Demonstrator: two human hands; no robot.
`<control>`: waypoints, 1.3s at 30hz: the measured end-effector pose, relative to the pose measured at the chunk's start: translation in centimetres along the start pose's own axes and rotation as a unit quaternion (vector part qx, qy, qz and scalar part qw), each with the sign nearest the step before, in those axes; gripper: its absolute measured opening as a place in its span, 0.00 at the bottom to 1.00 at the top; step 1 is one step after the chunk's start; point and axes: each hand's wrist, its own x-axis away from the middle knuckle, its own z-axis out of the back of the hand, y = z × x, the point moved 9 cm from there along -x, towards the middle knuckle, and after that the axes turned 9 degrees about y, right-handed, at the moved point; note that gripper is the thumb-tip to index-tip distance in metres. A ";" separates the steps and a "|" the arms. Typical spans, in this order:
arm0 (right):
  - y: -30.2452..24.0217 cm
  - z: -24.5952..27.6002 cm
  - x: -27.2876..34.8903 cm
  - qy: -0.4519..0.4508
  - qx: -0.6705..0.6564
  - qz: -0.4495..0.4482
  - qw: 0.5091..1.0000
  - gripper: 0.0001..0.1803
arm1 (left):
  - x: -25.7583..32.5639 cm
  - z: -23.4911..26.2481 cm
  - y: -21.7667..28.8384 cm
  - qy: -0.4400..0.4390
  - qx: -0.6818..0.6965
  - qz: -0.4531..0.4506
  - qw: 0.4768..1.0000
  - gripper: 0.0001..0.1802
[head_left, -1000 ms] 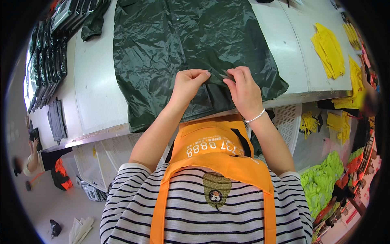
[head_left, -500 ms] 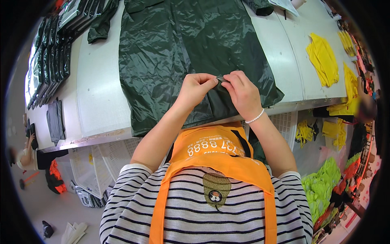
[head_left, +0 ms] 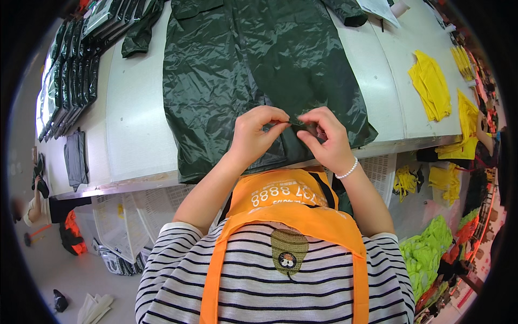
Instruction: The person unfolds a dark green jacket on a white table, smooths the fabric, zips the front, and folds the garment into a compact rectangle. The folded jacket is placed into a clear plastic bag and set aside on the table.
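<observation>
The coat [head_left: 216, 81] is lying dark green and creased across the tabletop [head_left: 137, 124], its near end reaching the front edge and its sleeves spreading to both sides. At the lower part, the left hand [head_left: 251, 132] is pinching a bit of the coat, the grip's thumb and forefinger closing together. The right hand [head_left: 333, 141] is hovering just beside, thumb and fingers standing apart. Shiny packs [head_left: 70, 75] are sitting at far left; yellow clothes [head_left: 430, 86] are lying at right.
</observation>
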 end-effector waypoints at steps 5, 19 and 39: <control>2.3 0.1 1.6 -0.011 -0.082 -0.108 0.991 0.10 | 0.5 0.3 1.5 -0.003 -0.012 -0.085 0.996 0.10; 5.4 1.2 1.7 0.003 0.112 -0.032 0.993 0.08 | 1.9 0.4 -0.2 0.034 -0.063 -0.057 0.996 0.13; 12.9 -2.1 4.8 -0.097 0.056 -0.136 0.984 0.08 | 11.5 0.0 -5.4 0.079 -0.219 -0.009 0.973 0.09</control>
